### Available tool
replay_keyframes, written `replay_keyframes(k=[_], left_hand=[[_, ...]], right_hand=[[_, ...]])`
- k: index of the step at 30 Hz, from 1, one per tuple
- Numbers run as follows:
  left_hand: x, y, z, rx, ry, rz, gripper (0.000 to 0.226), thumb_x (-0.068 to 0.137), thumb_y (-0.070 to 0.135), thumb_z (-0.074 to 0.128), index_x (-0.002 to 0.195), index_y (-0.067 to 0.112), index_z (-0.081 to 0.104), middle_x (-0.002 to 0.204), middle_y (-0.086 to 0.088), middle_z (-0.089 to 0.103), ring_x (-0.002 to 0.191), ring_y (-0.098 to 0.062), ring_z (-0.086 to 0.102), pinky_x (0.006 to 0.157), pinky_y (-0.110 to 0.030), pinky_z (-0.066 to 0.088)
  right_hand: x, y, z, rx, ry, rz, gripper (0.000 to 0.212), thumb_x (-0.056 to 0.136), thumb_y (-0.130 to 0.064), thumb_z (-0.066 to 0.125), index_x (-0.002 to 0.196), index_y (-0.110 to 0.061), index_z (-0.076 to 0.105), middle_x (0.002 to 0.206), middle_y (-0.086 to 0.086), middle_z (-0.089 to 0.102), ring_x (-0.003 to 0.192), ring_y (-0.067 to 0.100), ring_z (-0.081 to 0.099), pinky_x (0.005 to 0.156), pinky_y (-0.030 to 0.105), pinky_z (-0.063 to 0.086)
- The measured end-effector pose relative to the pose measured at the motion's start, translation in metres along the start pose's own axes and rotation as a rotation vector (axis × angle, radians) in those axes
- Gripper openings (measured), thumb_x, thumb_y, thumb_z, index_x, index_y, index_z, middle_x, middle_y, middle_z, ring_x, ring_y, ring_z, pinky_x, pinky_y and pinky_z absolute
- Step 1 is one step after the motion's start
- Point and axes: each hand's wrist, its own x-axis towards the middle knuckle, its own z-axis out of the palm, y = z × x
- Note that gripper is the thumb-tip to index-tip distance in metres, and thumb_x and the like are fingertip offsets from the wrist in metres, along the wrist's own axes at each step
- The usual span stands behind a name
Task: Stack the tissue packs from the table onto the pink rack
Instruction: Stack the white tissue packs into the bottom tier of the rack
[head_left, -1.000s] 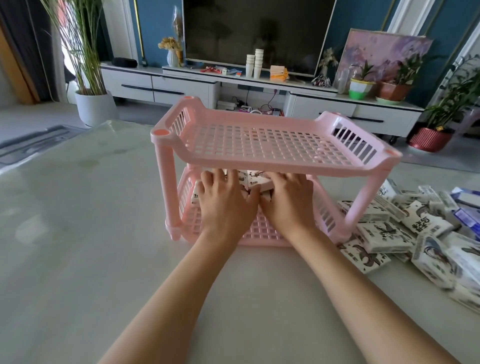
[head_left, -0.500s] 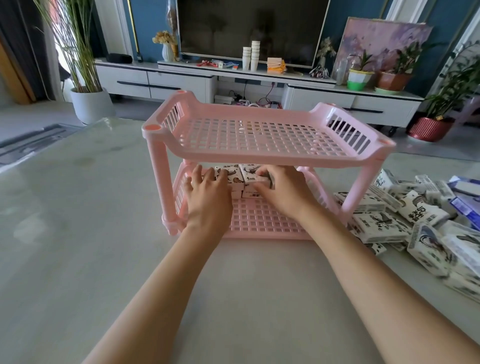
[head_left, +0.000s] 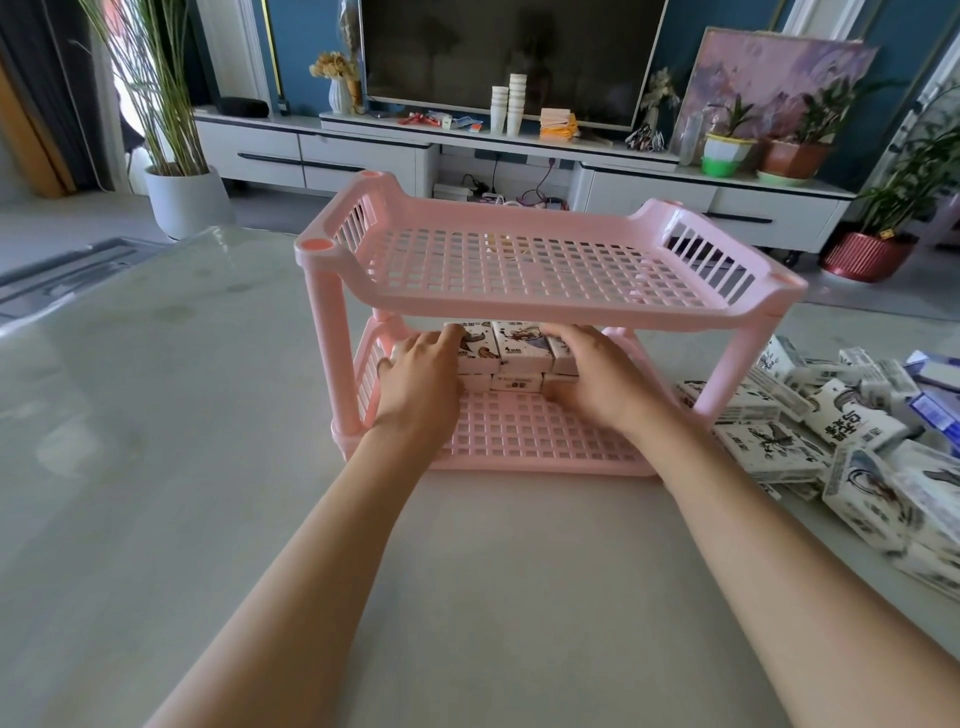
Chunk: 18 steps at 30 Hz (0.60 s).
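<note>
Pale and shiny, the table fills most of the head view, with a dark TV on the far wall. Near the table's middle stands the pink rack. Its top shelf holds nothing. At the back of the bottom shelf sit the tissue packs in two layers. The left hand lies on their left end, fingers nearly straight. The right hand holds their right end, fingers bent over the top and thumb low in front. More loose packs lie in a heap by the table's right edge, just beside the rack
</note>
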Motion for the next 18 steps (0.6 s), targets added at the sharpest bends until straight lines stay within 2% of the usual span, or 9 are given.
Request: replay_keyframes(k=[2,6,10,14,17,18], left_hand=[[0.001,-0.001,0.001,0.017,0.016,0.015,0.046,0.084,-0.002,0.052,0.127,0.014,0.044,0.12,-0.007,0.056,0.113,-0.03,0.049,0.096,-0.045,0.033],[0.002,-0.001,0.001,0.043,0.033,0.046,0.048,0.083,-0.003,0.052,0.127,0.015,0.043,0.121,-0.005,0.057,0.118,-0.027,0.045,0.103,-0.046,0.023],[-0.001,0.002,-0.002,0.037,-0.005,0.047,0.049,0.084,0.001,0.051,0.129,0.015,0.039,0.124,-0.006,0.054,0.12,-0.027,0.042,0.105,-0.047,0.025],[-0.003,0.004,-0.006,-0.003,-0.067,0.022,0.048,0.086,0.005,0.05,0.13,0.013,0.036,0.125,-0.007,0.051,0.125,-0.028,0.038,0.109,-0.051,0.02],[-0.004,0.006,-0.008,-0.015,-0.087,0.015,0.05,0.086,0.006,0.049,0.133,0.013,0.033,0.125,-0.007,0.049,0.127,-0.028,0.035,0.11,-0.054,0.016],[-0.004,0.005,-0.007,-0.015,-0.086,0.019,0.053,0.086,0.006,0.049,0.135,0.013,0.031,0.126,-0.007,0.047,0.128,-0.027,0.034,0.111,-0.053,0.014]], right_hand=[[0.0,-0.001,0.0,-0.012,0.024,0.026,0.063,0.084,-0.024,0.066,0.139,-0.025,0.036,0.14,0.001,0.046,0.128,0.023,0.038,0.1,0.025,0.023],[-0.001,-0.001,0.001,-0.009,0.035,0.041,0.063,0.083,-0.027,0.067,0.139,-0.026,0.037,0.138,0.002,0.048,0.128,0.024,0.037,0.105,0.032,0.027],[-0.003,-0.003,0.0,0.01,0.023,0.037,0.065,0.084,-0.025,0.067,0.14,-0.022,0.034,0.137,0.006,0.048,0.125,0.024,0.04,0.1,0.028,0.03],[-0.009,-0.003,-0.004,0.021,0.024,-0.01,0.063,0.088,-0.019,0.062,0.143,-0.021,0.03,0.138,0.009,0.043,0.122,0.022,0.041,0.082,0.02,0.025],[-0.009,-0.002,-0.001,0.004,0.035,-0.01,0.066,0.088,-0.019,0.062,0.144,-0.02,0.028,0.142,0.008,0.04,0.126,0.022,0.039,0.086,0.019,0.023],[-0.007,0.0,0.002,-0.02,0.06,-0.014,0.069,0.086,-0.021,0.064,0.144,-0.02,0.026,0.144,0.006,0.038,0.128,0.023,0.036,0.092,0.02,0.023]])
